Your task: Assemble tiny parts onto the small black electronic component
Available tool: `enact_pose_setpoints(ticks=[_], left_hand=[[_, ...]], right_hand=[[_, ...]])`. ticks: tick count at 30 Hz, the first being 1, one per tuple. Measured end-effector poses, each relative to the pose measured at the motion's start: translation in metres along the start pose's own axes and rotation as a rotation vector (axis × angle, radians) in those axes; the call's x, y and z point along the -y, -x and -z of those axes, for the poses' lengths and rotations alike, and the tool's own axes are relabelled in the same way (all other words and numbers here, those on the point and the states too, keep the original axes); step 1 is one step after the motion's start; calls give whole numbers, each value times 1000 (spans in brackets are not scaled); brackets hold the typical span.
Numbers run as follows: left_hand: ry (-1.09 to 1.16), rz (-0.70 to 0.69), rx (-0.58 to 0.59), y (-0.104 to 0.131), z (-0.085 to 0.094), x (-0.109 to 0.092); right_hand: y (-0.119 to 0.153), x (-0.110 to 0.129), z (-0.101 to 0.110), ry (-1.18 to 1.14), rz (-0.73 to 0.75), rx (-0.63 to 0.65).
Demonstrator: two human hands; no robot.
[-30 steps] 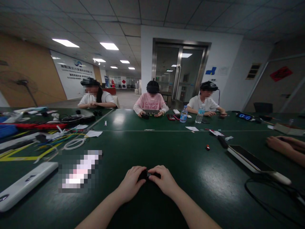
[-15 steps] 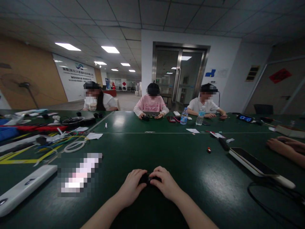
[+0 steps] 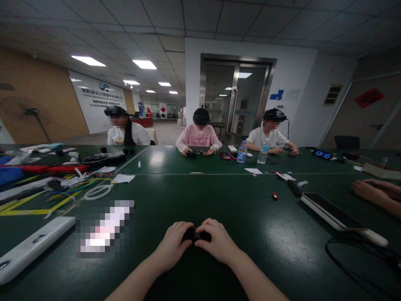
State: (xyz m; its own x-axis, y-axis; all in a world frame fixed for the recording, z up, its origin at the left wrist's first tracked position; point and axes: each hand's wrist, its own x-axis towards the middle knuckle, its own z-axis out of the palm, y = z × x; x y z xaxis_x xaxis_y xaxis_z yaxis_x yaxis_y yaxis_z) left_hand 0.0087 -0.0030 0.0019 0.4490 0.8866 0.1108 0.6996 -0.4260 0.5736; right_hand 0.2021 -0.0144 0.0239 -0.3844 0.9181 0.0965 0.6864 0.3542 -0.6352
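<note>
Both hands meet over the near middle of the dark green table [image 3: 175, 192]. Between them is a small black object [image 3: 194, 235] with a shiny middle part; its exact kind is too dark to make out. My left hand [image 3: 173, 244] is closed on the object's left end, thumb below and fingers over the top. On the other end, my right hand [image 3: 217, 240] pinches it between thumb and fingers. The fingers partly cover both ends.
To the left lie a blurred-out phone-like screen [image 3: 106, 228], a white elongated device [image 3: 34, 246] and cables [image 3: 98, 192]. On the right are a white device with a dark screen [image 3: 336, 213], a black cable [image 3: 354, 267] and another person's hands [image 3: 376, 194]. Bottles [image 3: 264, 152] stand farther back.
My right fingers and thumb have shifted slightly on the black object, and more of its right end shows. My left hand stays nearly still. The person at far left has lowered something from the face.
</note>
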Motion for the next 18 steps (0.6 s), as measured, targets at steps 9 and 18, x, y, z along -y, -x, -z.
enact_pose_setpoints(ticks=[9, 18], left_hand=[[10, -18, -9, 0, -2, 3], [15, -1, 12, 1, 1, 1]], right_hand=[[2, 7, 0, -1, 18, -37], [3, 7, 1, 57, -26, 14]])
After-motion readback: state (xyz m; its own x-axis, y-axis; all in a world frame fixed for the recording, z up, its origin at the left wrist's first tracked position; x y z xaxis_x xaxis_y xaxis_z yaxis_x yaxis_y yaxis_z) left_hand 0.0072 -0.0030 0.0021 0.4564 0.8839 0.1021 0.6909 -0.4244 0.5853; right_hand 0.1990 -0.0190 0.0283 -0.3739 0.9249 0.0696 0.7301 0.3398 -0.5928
